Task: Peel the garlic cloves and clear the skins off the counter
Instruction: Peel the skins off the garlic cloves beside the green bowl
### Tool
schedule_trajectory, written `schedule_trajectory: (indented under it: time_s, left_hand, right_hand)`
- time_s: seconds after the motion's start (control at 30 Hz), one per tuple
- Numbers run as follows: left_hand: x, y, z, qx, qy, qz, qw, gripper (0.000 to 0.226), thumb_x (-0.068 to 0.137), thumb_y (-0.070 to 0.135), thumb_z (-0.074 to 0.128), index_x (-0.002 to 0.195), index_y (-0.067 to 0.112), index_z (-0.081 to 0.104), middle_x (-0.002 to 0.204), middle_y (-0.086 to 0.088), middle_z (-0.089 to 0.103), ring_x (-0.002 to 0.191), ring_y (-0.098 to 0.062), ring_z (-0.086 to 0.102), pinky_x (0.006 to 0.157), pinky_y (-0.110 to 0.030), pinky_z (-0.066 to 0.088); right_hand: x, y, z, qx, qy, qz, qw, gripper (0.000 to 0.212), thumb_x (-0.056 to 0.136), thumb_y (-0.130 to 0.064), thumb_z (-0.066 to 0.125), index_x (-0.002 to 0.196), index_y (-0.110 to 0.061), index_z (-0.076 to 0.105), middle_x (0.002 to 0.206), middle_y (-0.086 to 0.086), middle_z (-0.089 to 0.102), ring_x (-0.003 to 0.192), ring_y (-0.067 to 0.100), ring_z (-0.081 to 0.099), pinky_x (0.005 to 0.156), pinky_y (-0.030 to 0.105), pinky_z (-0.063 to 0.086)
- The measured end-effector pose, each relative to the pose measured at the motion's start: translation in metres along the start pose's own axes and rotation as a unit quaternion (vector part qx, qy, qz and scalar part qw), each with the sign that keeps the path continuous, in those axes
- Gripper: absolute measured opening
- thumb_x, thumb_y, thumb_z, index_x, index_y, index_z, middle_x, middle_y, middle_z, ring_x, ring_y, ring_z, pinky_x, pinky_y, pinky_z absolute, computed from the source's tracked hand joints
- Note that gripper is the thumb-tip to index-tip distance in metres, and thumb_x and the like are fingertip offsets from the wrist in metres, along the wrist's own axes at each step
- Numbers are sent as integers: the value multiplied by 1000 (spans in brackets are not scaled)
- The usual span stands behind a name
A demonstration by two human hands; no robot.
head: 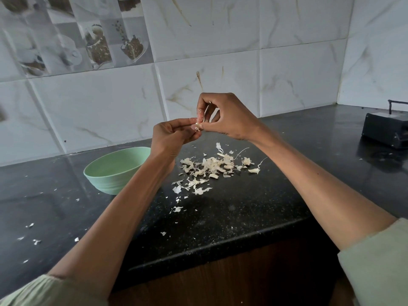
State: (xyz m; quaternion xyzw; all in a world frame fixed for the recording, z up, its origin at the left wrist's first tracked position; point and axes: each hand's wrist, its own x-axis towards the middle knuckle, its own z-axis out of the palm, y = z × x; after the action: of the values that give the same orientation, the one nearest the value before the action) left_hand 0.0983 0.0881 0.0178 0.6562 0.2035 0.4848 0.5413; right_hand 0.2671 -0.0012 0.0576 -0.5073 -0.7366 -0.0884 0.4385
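Peeling step underway: left hand [171, 138] is pinching a garlic clove [197, 127] at its fingertips; right hand [227, 117] is pinching skin off the clove, both held above the counter [231, 208]. Skins [209, 167] are lying below the fingers, green bowl [114, 171] left of them; next move prob. needs a clean pull, then sweeping.

Both hands are raised above the black speckled bench [231, 208], meeting on one small garlic clove [197, 127] — the left hand [174, 135] pinches it from below while the right hand [225, 117] pinches it from above with curled fingers. Under them lies a loose pile of garlic skins [212, 168], with stray flakes scattered toward the bench's front edge. A pale green bowl [114, 171] stands just left of the pile — a dark appliance [386, 129] sits far right by the marbled wall tiles [220, 40].
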Motion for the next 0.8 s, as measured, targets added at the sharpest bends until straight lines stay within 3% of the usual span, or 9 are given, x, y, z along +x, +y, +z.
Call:
schedule_trajectory:
  time_s: [0.3,0.63,0.8]
  left_hand:
    - [-8,7,1,56,-6,28,998,13,92,-5,75,102,3,79,89,-13,81,78,-19,77,84,-27,64]
    - [-10,8,4,58,0,30,998,16,92,-4,76,100,9,80,88,-11,81,80,-19,78,82,-24,61]
    - [-9,7,5,52,1,32,998,14,93,-4,74,101,7,79,86,-9,81,78,-17,78,81,-23,62]
  right_hand:
    - [-1,-1,-1,1,-15,9,1000,20,79,-1,79,83,-12,63,81,-1,71,75,9,69,68,19,55]
    - [-2,0,0,5,-4,21,1000,28,78,-2,76,75,-22,56,81,5,72,75,25,69,72,41,59]
    - [-1,1,0,14,-10,31,999,24,79,-2,75,76,-16,57,82,7,72,69,17,66,65,25,54]
